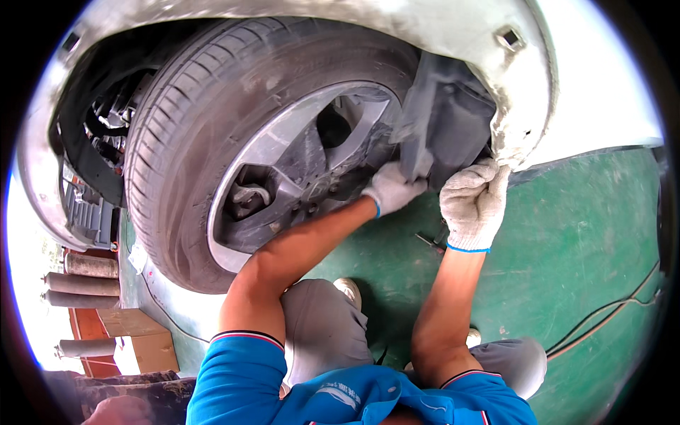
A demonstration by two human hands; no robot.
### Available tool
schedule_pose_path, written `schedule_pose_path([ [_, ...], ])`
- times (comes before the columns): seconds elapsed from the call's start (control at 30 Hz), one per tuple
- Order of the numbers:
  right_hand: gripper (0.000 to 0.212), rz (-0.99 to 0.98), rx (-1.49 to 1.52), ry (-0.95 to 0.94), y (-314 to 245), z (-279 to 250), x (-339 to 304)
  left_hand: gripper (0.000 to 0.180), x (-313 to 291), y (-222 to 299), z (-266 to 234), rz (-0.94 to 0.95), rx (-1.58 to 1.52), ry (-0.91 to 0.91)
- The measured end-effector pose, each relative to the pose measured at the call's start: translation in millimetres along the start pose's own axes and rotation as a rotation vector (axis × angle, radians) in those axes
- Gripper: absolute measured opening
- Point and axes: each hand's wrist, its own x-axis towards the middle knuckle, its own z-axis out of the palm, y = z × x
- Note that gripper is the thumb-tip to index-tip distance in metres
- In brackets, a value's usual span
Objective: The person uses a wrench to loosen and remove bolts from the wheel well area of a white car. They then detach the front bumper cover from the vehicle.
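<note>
In a white knitted glove, my left hand (397, 188) is closed on the lower edge of a dark plastic wheel arch liner (457, 117), beside the wheel's rim. My right hand (473, 202), gloved the same way, is raised to the bottom corner of the pale car fender (520, 92). Its fingers are curled together at that corner, and what they pinch, if anything, is hidden. The wheel (283, 149), a black tire on a grey alloy rim, fills the arch to the left of both hands.
A dark tool (431, 241) lies on the green floor (581, 234) below my hands. Hoses (602, 315) run along the floor at right. Cylinders (83, 283) and a cardboard box (145, 343) stand at left. Another person's hand (120, 411) shows at lower left.
</note>
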Motion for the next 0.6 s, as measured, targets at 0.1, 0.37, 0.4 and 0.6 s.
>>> schedule_pose_path([
  [0.1, 0.028, 0.108, 0.008, -0.008, -10, -7, -3, 0.029, -37, 2, 2, -0.039, -0.262, -0.110],
  [0.37, 0.031, -0.027, 0.032, 0.097, -4, 4, -6, 0.056, -115, 15, -38, -0.326, -0.804, -0.508],
  [0.4, 0.031, -0.040, 0.030, 0.145, -2, 5, -5, 0.055, -121, 16, -41, -0.348, -0.720, -0.429],
  [0.6, 0.026, 0.088, 0.071, -0.032, -3, 8, -5, 0.068, -118, -14, -70, -0.336, -0.940, -0.454],
])
